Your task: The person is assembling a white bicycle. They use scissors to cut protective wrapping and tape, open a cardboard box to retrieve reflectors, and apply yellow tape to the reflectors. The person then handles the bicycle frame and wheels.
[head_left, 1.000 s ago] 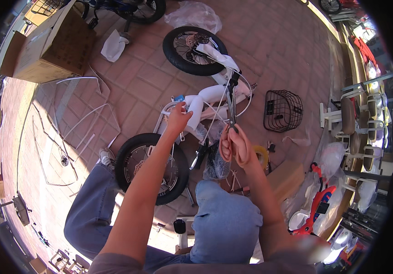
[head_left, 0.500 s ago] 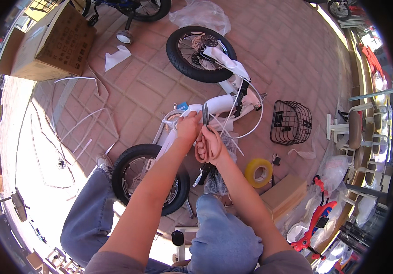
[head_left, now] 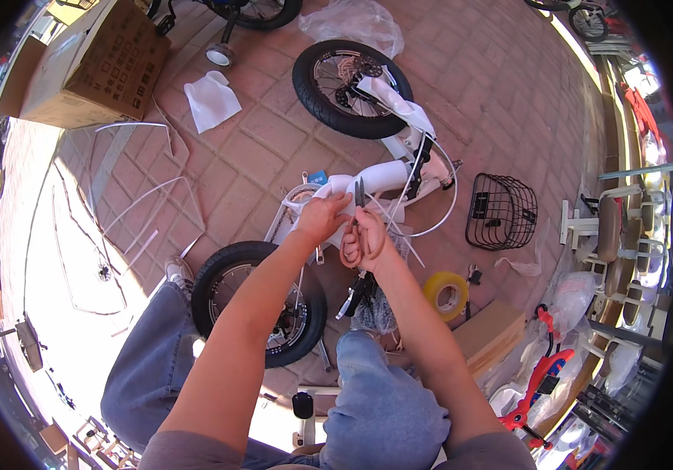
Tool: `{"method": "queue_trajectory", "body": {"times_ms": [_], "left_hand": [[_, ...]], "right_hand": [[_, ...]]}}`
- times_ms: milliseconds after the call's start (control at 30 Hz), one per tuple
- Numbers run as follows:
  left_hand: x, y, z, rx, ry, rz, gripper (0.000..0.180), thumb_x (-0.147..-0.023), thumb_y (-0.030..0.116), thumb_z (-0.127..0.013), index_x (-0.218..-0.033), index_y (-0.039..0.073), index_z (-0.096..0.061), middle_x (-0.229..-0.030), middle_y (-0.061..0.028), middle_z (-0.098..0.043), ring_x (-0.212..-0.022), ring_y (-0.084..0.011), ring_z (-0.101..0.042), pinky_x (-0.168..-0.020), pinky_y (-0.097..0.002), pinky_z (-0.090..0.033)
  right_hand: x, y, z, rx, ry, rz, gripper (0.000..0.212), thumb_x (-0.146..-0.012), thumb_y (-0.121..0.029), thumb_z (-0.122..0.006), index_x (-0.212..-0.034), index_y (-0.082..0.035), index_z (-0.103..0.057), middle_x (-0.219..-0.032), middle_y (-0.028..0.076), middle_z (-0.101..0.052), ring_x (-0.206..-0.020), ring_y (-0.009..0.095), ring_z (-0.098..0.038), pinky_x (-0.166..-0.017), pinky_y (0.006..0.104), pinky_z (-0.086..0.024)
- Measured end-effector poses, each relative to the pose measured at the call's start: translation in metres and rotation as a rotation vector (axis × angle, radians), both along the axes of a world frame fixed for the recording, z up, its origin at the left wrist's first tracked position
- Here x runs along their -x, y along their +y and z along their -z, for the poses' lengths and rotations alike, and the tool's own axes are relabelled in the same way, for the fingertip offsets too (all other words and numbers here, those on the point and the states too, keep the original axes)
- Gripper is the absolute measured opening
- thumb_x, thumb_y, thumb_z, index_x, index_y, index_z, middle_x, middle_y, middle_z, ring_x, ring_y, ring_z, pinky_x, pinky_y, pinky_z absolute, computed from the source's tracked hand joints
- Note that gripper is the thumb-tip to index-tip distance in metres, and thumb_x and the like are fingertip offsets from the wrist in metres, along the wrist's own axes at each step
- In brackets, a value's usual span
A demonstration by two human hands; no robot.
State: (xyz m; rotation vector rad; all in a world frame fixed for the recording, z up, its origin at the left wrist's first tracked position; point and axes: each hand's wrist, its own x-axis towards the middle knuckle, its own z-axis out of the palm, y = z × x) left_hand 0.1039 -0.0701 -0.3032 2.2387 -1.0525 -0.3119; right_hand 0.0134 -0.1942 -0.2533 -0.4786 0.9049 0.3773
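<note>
Here | right hand [head_left: 368,237] holds scissors [head_left: 360,194] | left hand [head_left: 323,217] at white frame [head_left: 384,175], grip unclear | basket [head_left: 479,206] | carton [head_left: 105,70], inside hidden

Scissors [head_left: 360,193] metal-bladed, smooth-handled (plastic, by look); tyre [head_left: 356,128] matt rubber; tape roll [head_left: 433,293] glossy; box [head_left: 101,66] cardboard.

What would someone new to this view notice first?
Probably the white bike lying on the brick paving in the middle. Next, the scissors in the person's right grip, close beside the left grip at the bike. The black wire basket also stands out, farther right.
</note>
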Motion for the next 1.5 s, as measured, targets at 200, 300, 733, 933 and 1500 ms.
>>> {"method": "queue_trajectory", "body": {"times_ms": [200,300,733,933,1500], "left_hand": [[0.003,0.002,0.003,0.019,-0.049,0.003,0.047,-0.074,0.025,-0.070,-0.119,0.013,-0.061,-0.119,-0.0100,-0.062,-0.092,-0.0312,-0.064,-0.080,-0.0418,-0.049],[0.003,0.002,0.002,0.030,-0.069,-0.010,0.047,-0.074,0.025,-0.070,-0.119,0.013,-0.061,-0.119,-0.0102,-0.062,-0.092,-0.0309,-0.064,-0.080,-0.0418,-0.049],[0.041,0.001,-0.085,1.185,1.659,-0.452,0.050,-0.098,0.045,-0.039,-0.130,0.007,-0.045,-0.106,-0.0194,-0.065,-0.100,-0.0330,-0.062,-0.094,-0.0426,-0.047],[0.031,0.032,-0.108,1.232,1.545,-0.272,0.031,-0.101,0.036,-0.037,-0.091,0.008,-0.048,-0.066,-0.0092,-0.059,-0.085,-0.0293,-0.066,-0.096,-0.0457,-0.047],[0.012,-0.029,-0.102,0.864,1.400,-0.632,0.042,-0.098,0.042,-0.045,-0.108,0.003,-0.056,-0.094,-0.0079,-0.059,-0.087,-0.0177,-0.057,-0.076,-0.0369,-0.047]], "right_hand": [[-0.003,-0.026,-0.001,-0.134,0.127,-0.178,0.051,-0.083,-0.056,-0.060,-0.086,-0.006,-0.049,-0.070,0.004,-0.047,-0.048,0.009,-0.038,-0.039,0.0207,-0.030],[-0.009,-0.030,-0.005,-0.135,0.220,-0.258,0.053,-0.084,-0.055,-0.058,-0.089,-0.003,-0.051,-0.069,0.003,-0.045,-0.049,0.008,-0.037,-0.039,0.0187,-0.029],[0.023,0.019,-0.041,-0.390,-0.479,-0.261,0.060,-0.088,-0.061,-0.047,-0.088,-0.003,-0.059,-0.059,0.004,-0.047,-0.046,0.016,-0.047,-0.042,0.0230,-0.038],[0.048,0.017,-0.069,-0.036,-0.446,-0.178,0.048,-0.087,-0.043,-0.063,-0.105,0.001,-0.060,-0.072,0.007,-0.057,-0.058,0.017,-0.057,-0.053,0.0259,-0.049],[0.029,0.009,-0.058,1.004,-0.575,-0.074,0.066,-0.077,-0.008,-0.069,-0.134,0.001,-0.037,-0.107,0.013,-0.060,-0.070,0.022,-0.064,-0.063,0.0324,-0.053]]}}
